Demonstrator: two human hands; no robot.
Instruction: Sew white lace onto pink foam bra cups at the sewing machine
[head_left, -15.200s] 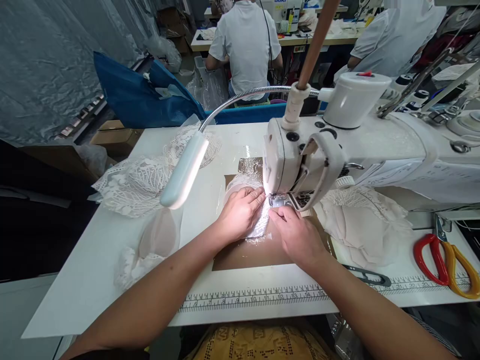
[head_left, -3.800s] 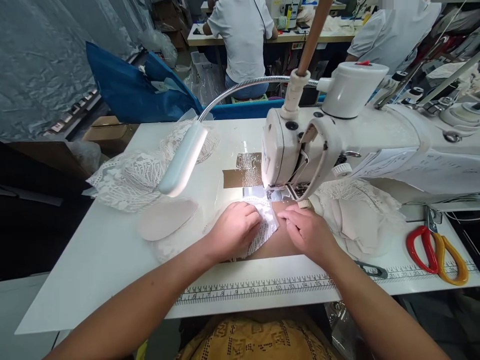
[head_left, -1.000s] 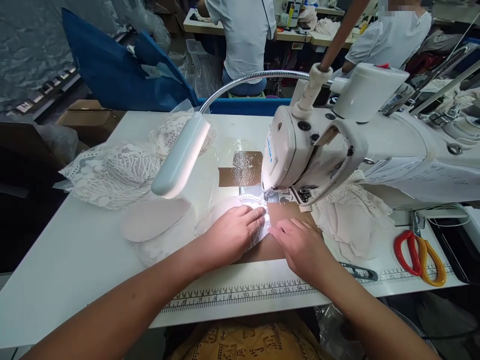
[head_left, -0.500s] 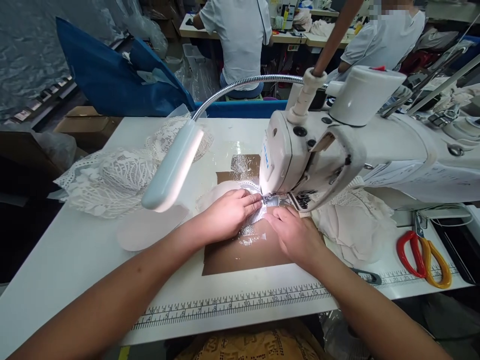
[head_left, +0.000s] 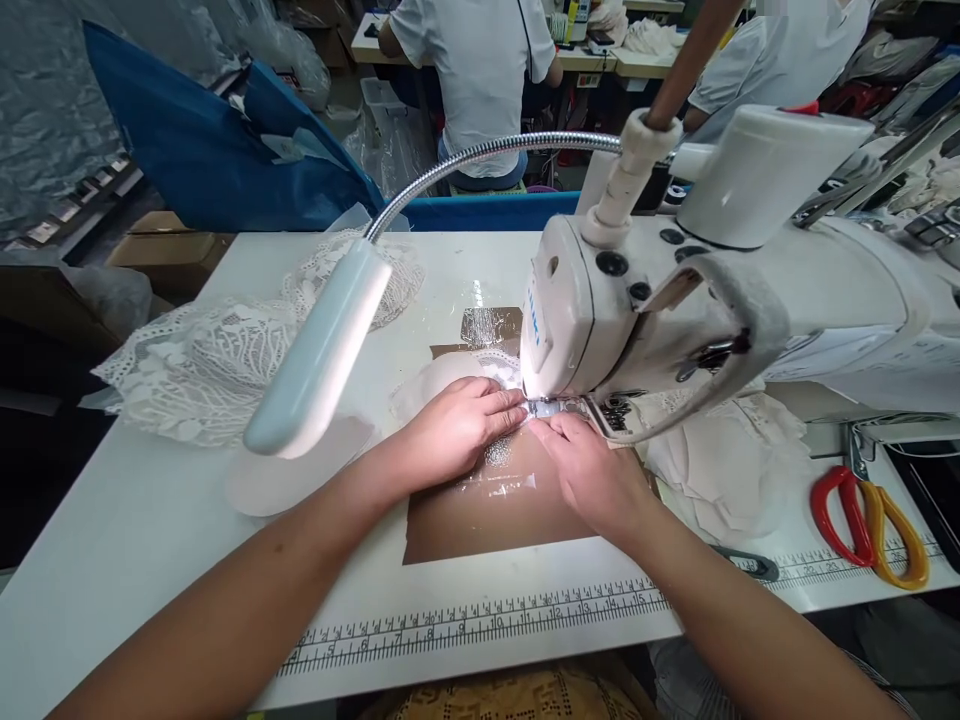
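Note:
Under the presser foot of the white sewing machine [head_left: 574, 310] lies a pale lace piece [head_left: 499, 366], largely covered by my hands. My left hand [head_left: 469, 425] presses on it from the left, fingers close together and tips beside the needle area; its thumb is hidden. On the right, my right hand [head_left: 589, 465] is closed, thumb and forefinger at the fabric's near edge just in front of the foot. Its other fingers are curled under. Brown tape [head_left: 495, 520] covers the tabletop below both hands.
A lamp [head_left: 319, 350] on a bendable neck hangs at left over white lace pieces [head_left: 217, 370] and a pale oval pad [head_left: 292, 470]. Right of the machine lie stacked pale fabric pieces [head_left: 720, 470] and scissors [head_left: 870, 525]. A printed ruler [head_left: 480, 628] runs along the front edge. Two people sit beyond.
The view has shifted slightly, so the lamp sits lower left and the machine looks larger. Less of the lace shows between my hands, which stay by the presser foot.

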